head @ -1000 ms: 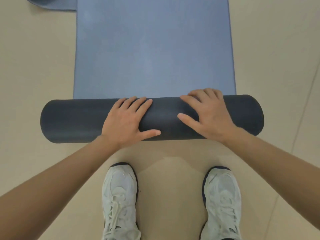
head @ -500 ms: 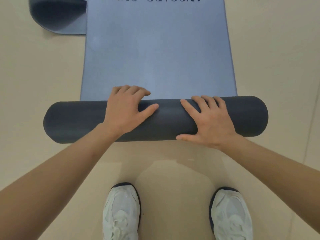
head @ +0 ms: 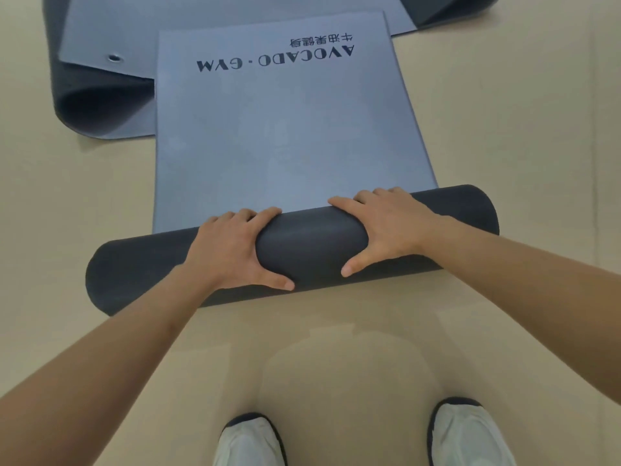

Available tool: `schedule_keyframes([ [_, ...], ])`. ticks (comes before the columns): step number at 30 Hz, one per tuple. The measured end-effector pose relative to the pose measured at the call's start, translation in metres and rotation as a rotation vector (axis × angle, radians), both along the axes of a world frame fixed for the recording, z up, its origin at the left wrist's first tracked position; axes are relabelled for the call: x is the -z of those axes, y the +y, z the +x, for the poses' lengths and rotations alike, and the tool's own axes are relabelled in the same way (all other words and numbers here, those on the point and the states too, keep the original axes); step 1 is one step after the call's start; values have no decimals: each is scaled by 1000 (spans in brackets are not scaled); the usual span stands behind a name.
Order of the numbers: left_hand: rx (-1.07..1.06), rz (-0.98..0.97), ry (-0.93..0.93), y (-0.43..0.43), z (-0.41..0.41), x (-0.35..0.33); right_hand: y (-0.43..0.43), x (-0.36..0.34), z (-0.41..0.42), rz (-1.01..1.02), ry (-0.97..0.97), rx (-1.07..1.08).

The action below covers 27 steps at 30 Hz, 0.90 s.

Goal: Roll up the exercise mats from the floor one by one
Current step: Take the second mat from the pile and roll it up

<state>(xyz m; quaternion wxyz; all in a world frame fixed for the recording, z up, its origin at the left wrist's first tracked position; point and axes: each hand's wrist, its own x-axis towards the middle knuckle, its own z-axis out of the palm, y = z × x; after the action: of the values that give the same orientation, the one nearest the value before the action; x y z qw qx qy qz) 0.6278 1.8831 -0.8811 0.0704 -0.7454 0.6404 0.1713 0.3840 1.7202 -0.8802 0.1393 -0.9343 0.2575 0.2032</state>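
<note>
Blue mat [head: 285, 129], half-rolled, on floor.

The dark roll [head: 309, 250] of the blue mat [head: 285, 136] is gripped by the left hand [head: 232, 253] and right hand [head: 393, 230], fingers [head: 265, 213] curled over its far side; a second mat [head: 100, 38] lies beyond.

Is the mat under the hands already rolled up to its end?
No, a flat stretch of the mat bearing the lettering lies beyond the roll.
</note>
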Motion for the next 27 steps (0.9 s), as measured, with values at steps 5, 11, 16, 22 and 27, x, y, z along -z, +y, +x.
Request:
schedule_keyframes([
  [5, 18, 3, -8, -7, 1, -6, -2, -13, 10, 52, -28, 44],
  [11, 58, 153, 7, 6, -15, -21, 29, -18, -10, 204, -6, 95],
  [16, 130, 301, 97, 32, -50, -17, 68, -7, -59, 389, 44, 172],
  [22, 121, 415, 194, 36, -71, -8, 99, 0, -96, 222, 22, 239],
  [27, -11, 377, 223, 18, -60, -10, 148, 4, -103, -153, -440, 246],
])
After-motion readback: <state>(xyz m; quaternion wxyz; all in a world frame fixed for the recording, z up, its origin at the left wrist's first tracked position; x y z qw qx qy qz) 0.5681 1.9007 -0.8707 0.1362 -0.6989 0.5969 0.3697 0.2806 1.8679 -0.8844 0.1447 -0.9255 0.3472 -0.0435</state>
